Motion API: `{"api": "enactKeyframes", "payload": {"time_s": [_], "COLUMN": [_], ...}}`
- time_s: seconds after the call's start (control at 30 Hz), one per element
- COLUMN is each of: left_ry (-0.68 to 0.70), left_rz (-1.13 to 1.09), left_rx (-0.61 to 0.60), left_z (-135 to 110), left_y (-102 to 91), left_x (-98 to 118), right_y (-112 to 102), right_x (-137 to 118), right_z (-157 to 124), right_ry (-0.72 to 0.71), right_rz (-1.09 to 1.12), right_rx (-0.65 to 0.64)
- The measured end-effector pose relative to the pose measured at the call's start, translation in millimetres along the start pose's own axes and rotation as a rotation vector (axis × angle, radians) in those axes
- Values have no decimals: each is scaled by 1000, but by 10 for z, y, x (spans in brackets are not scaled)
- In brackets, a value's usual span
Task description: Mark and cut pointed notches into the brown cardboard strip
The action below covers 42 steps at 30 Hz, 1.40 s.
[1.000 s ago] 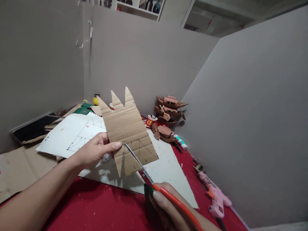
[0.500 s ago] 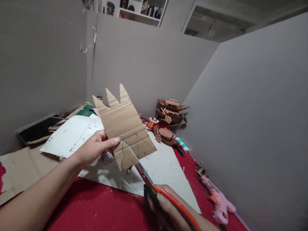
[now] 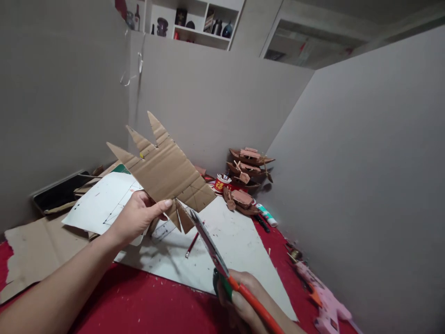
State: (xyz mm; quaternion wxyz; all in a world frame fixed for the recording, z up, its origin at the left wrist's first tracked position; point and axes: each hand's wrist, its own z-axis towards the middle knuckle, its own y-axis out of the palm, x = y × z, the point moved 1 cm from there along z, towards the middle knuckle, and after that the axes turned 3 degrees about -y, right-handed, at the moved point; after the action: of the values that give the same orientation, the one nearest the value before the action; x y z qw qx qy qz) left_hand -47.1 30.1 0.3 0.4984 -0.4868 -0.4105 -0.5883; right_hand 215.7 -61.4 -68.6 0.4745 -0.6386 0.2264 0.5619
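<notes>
My left hand [image 3: 139,218] pinches a piece of corrugated cardboard [image 3: 167,174] near its lower left edge, thumb on top. Three pointed teeth stand along the cardboard's upper edge, and pencil lines mark its lower right part. At the lower edge are cuts, with a narrow triangular flap between them. My right hand [image 3: 243,297] is wrapped round the orange and green handles of a pair of scissors [image 3: 209,243]. The blades are almost closed, their tips beside the cut edge. Below the cardboard, a pencil [image 3: 192,244] lies on a white sheet [image 3: 239,253].
A drawn-on paper [image 3: 93,199] and cardboard scraps [image 3: 41,250] lie left, near a black tray [image 3: 57,192]. Brown model boats [image 3: 243,199], a red cup [image 3: 221,183], a glue tube [image 3: 267,215] and a pink glue gun [image 3: 327,297] line the right side. Grey partitions surround the red table.
The scissors have closed and come out of the cut, and the triangular flap now hangs apart from the cardboard on its right. The cardboard has shifted left and tilted further.
</notes>
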Motion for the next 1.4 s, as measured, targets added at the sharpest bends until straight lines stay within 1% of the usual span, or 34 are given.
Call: {"api": "enactKeyframes", "payload": {"time_s": [0.07,0.2,0.27,0.37,0.43,0.5,0.63,0.73,0.83,1.07,1.23,1.4], "left_ry": [4,55,50,14,-12,-50,-121,-129,-142,-177,-223,-232], "left_rz": [16,5,12,18,-17,-65,-186,-285,-331,-413,-483,-570], "left_rx": [-14,-33,-26,-20,-5,19,80,111,140,50,71,71], "left_z": [-10,-18,-11,-2,-8,-23,-61,-75,-84,-157,-180,-189], "left_y": [31,70,65,52,61,93,190,241,257,344,424,434], "left_x": [-14,-39,-49,-67,-87,-115,-168,-194,-213,-247,-324,-318], "right_y": [-8,7,16,17,11,5,1,4,10,25,41,54], "right_x": [13,-69,-123,-147,-138,-132,-157,-174,-160,-88,-30,30], "right_z": [17,23,27,53,77,97,117,124,128,123,130,127], "right_ry": [7,-45,-83,-70,-40,-14,24,45,45,22,50,89], "right_rz": [5,21,27,-5,-54,-109,-186,-212,-205,-182,-119,-111], "right_rx": [-38,7,28,-30,-88,-112,-95,-90,-90,-58,-45,-27]}}
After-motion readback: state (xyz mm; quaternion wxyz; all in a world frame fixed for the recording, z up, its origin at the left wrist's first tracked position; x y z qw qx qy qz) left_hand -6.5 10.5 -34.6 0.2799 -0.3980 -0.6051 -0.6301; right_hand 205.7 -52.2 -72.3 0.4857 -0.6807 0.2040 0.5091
